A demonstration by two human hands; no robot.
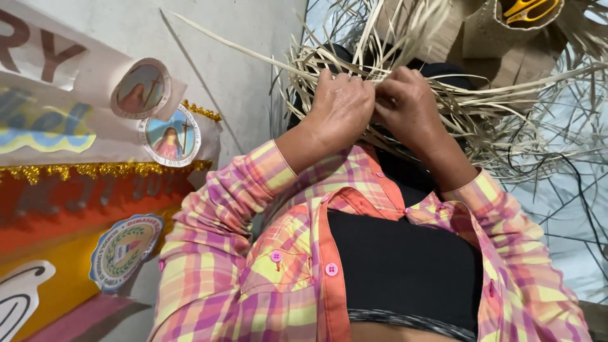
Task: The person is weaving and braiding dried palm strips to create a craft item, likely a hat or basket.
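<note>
Both hands up against a mass of pale straw strips [405,76], the landmark here. Left hand [342,107] curled, fingers tucked into the strips, knuckles toward the camera; looks like a pinch on a few strands, fingertips hidden. Right hand [408,104] just beside it, touching it at the knuckles, fingers also closed into the same strands. Loose strips fan out from the straw on all sides, one long strand running off toward the wall. Plaid shirt [253,253] below the straw, open over a black top. Yellow scissors [529,9] above the straw, in a brown holder. Banner [76,164] with round badges well apart from the straw, along the wall.
</note>
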